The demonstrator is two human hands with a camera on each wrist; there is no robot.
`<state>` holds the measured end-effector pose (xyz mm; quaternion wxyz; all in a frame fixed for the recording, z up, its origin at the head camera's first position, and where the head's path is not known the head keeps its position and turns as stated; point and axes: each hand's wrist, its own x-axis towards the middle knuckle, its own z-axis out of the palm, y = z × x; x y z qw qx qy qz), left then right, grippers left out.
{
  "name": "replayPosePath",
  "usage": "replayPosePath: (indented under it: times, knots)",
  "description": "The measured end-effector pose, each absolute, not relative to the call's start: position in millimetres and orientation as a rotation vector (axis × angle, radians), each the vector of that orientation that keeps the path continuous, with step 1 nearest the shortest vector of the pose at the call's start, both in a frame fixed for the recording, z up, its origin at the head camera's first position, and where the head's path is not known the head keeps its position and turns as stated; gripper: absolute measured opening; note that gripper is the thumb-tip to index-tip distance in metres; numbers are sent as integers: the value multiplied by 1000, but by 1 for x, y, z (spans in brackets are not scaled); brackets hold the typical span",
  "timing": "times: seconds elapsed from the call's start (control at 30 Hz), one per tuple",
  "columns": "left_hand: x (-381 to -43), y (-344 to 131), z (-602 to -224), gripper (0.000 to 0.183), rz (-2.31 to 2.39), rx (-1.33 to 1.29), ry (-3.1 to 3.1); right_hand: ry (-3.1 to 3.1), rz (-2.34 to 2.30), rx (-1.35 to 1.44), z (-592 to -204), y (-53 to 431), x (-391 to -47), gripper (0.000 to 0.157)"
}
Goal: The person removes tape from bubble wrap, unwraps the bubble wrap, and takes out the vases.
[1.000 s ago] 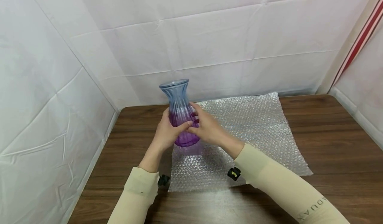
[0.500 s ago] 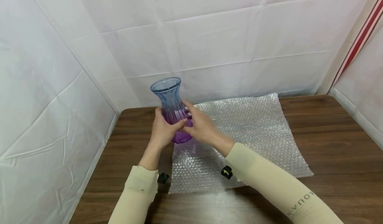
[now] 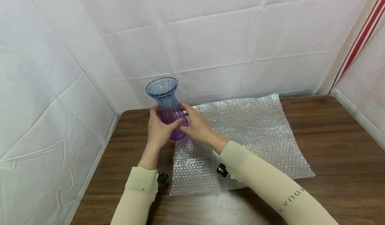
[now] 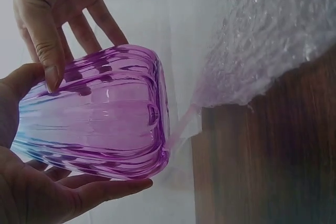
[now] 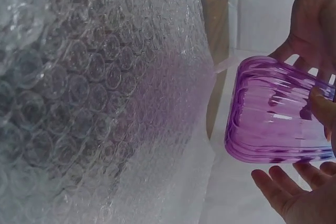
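A ribbed glass vase (image 3: 166,104), blue at its flared mouth and purple toward the base, is held up over the left edge of a sheet of bubble wrap (image 3: 243,128). It leans with its mouth to the far left. My left hand (image 3: 157,131) grips its left side, and my right hand (image 3: 198,126) grips the right side; both thumbs are on the near face. In the left wrist view the purple base (image 4: 121,114) is apart from the wrap. The right wrist view also shows a gap between the vase (image 5: 278,114) and the wrap (image 5: 105,93).
The bubble wrap lies spread flat on a brown wood-grain table (image 3: 337,134). White sheeting (image 3: 210,44) hangs behind the table and along its sides, with a red stripe (image 3: 362,39) at the right. Small black wrist devices (image 3: 222,170) sit at the sleeve cuffs.
Both hands have carried the vase leftward across the wrap. Its mouth has tipped toward me, so more of the opening shows. The bubble wrap has stayed in place.
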<state>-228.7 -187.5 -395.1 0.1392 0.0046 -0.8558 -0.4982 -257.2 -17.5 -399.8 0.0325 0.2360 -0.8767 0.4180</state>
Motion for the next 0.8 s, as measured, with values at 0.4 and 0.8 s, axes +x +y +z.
replayPosePath:
  times: [0.4, 0.8]
  knots:
    - [-242, -189, -402, 101, -1421, 29, -2401, -2772, 1173, 654, -403, -23, -265, 90]
    - [-250, -205, -410, 104, -1397, 115, -2383, -2826, 1366, 740, -404, -35, -266, 80]
